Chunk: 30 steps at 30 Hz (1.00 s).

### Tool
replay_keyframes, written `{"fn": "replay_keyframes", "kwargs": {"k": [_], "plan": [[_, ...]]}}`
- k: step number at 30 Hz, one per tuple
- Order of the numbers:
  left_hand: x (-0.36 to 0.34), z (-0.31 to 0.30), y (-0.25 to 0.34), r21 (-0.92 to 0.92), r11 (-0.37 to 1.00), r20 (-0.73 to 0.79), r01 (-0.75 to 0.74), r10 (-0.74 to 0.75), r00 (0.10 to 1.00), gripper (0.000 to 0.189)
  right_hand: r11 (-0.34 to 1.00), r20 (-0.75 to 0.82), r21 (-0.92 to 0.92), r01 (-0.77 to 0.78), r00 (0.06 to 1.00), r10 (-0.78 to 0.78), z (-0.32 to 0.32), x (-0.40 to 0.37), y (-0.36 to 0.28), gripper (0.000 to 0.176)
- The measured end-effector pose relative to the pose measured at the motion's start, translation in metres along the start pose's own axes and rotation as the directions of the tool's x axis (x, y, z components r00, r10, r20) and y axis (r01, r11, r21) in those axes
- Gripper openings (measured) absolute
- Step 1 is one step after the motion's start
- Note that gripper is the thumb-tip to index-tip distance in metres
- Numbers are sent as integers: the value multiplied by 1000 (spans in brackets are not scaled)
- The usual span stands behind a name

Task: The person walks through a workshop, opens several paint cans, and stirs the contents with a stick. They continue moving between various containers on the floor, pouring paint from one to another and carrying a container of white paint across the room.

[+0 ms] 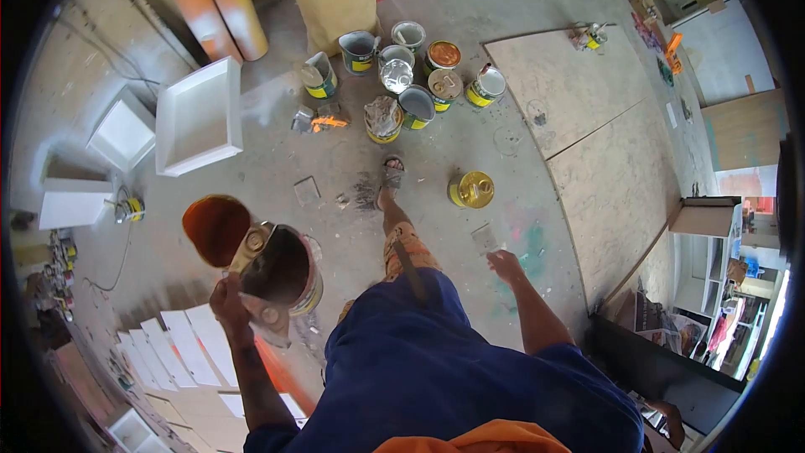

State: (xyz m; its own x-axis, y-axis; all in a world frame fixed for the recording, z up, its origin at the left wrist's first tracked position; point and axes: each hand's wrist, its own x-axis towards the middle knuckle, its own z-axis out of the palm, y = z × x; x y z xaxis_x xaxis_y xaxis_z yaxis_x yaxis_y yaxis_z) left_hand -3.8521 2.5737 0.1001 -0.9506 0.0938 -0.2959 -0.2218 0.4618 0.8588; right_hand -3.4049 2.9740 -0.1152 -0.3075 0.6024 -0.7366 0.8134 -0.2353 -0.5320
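Observation:
On the left, my left hand is closed at the edge of a paint can with a dark inside and a stained, brownish rim. A container with an orange-brown inside is right beside it, overlapping the same grip in this view. My right hand hangs low over the floor, its fingers loosely bent with nothing visible in them. Just past those fingertips shows a thin greyish square. Ahead of that hand stands a closed can with a gold lid.
Several paint cans cluster ahead, one topped with a crumpled rag. White drawer boxes lie to the left, with white panels below. Large boards cover the floor at right. A shelf unit stands beyond.

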Motion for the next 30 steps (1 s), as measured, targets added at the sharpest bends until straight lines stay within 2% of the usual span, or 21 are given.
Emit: {"fn": "replay_keyframes", "kwargs": {"k": [1,3,4,5,6,7,9,11,13,16,17,19,21,24,25,27,28,30], "plan": [[17,14,14,-67,996,-4,52,-52,999,25,1000,16,-17,-5,1000,5,8,30,-15,33],[53,37,31,-87,992,-76,95,-102,992,24,998,52,-56,-2,999,5,23,99,-54,31],[69,52,53,-42,990,-108,136,-140,984,23,939,140,-288,187,978,-152,24,139,-79,27],[89,62,64,-49,986,-85,161,-165,983,25,798,267,-474,372,924,-272,27,177,-103,24],[111,61,68,39,987,-66,158,-155,986,26,593,416,-598,538,842,-344,34,208,-121,22],[134,66,71,113,982,-48,151,-146,988,28,734,338,-429,526,847,-409,41,243,-136,23],[165,99,100,48,976,-43,212,-210,977,28,789,193,-228,570,821,-537,52,321,-160,25],[192,121,117,-10,970,-22,242,-243,970,28,755,138,-262,602,797,-588,50,379,-205,25],[224,142,121,-51,966,17,254,-254,967,28,775,134,-338,534,842,-522,37,407,-295,26],[269,198,136,6,968,-87,251,-249,965,23,878,-19,-348,328,934,-356,56,482,-364,29],[282,215,134,28,970,-125,240,-235,964,25,825,48,-436,361,924,-379,55,489,-399,31],[312,218,113,79,962,-58,260,-256,965,24,780,82,-504,370,920,-384,66,525,-436,38],[341,229,98,122,956,0,267,-269,963,25,807,17,-488,333,928,-372,82,572,-454,50],[376,255,89,163,950,51,268,-279,959,28,627,112,-670,397,889,-444,97,619,-478,67],[387,264,89,170,947,53,274,-286,957,30,524,166,-725,447,851,-498,104,632,-482,70],[407,282,90,182,938,50,294,-307,950,34,292,297,-794,534,759,-579,116,659,-480,75],[417,289,92,190,933,49,307,-321,946,34,155,379,-786,598,665,-643,120,672,-477,69],[434,289,89,217,917,50,334,-352,935,35,232,522,-745,626,763,-381,122,689,-488,59]]}}
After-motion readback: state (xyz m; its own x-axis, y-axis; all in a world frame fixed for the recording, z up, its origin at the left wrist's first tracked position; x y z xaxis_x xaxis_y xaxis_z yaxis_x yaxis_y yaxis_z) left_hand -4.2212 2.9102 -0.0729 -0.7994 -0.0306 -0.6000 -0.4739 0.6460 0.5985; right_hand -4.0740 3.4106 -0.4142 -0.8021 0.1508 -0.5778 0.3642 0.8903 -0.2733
